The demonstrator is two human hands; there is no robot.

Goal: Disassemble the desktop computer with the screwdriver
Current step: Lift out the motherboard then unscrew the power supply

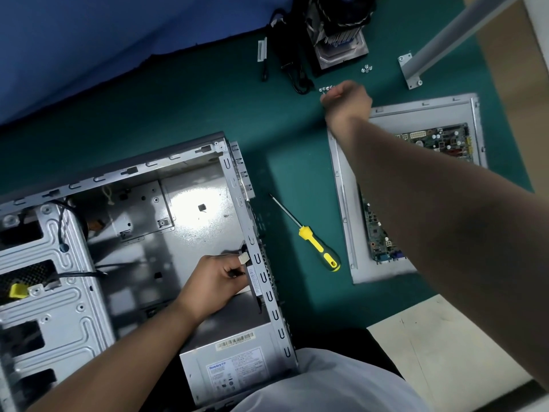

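The open grey computer case [124, 221] lies on its side at the left. Inside it, my left hand [217, 281] grips a black part with a white connector at the case's rear wall, just above the power supply [234, 367]. My right hand [346, 98] reaches far across the green mat, fingers curled, beside a short row of screws [325, 89]; what it pinches is hidden. The yellow-and-black screwdriver [318, 243] lies loose on the mat between the case and the motherboard [430, 144], which rests on the grey side panel [344, 185].
A CPU cooler with fan [338, 34] and black cables [294, 69] sit at the back. Three more screws [367, 69] lie near a grey metal bracket and post [411, 69]. A blue cloth [104, 40] covers the far left.
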